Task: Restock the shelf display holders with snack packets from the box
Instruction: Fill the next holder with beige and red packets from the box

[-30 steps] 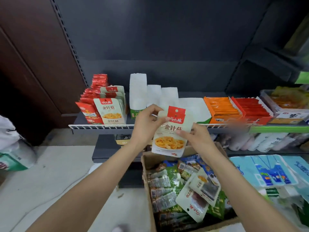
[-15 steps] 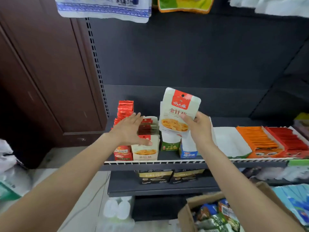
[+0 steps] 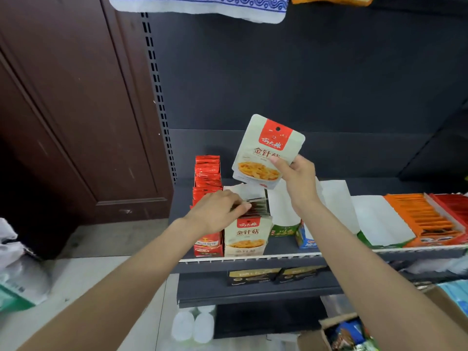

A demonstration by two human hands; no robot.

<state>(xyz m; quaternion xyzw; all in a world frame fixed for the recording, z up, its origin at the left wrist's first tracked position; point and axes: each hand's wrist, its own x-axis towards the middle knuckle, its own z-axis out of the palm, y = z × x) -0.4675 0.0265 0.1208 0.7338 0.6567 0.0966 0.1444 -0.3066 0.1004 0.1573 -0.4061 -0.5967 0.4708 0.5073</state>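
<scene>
A right hand point(image 3: 297, 178) gripped a snack packet point(image 3: 267, 150) above the shelf point(image 3: 253, 260), while the left hand's point(image 3: 217, 214) fingers point(image 3: 243, 206) pressed, uncurled, on packets in the display holder point(image 3: 247, 239).

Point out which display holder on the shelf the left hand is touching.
The beige mushroom-packet holder, second from the shelf's left end; the left hand rests on its packets, beside the red holder.

packet point(image 3: 266, 150) in right hand point(image 3: 296, 178): matt plastic film | holder point(image 3: 247, 236) under left hand point(image 3: 215, 211): printed card | shelf point(image 3: 253, 264) below hands: dark painted metal | door point(image 3: 63, 110) left of hands: brown wood, smooth
</scene>
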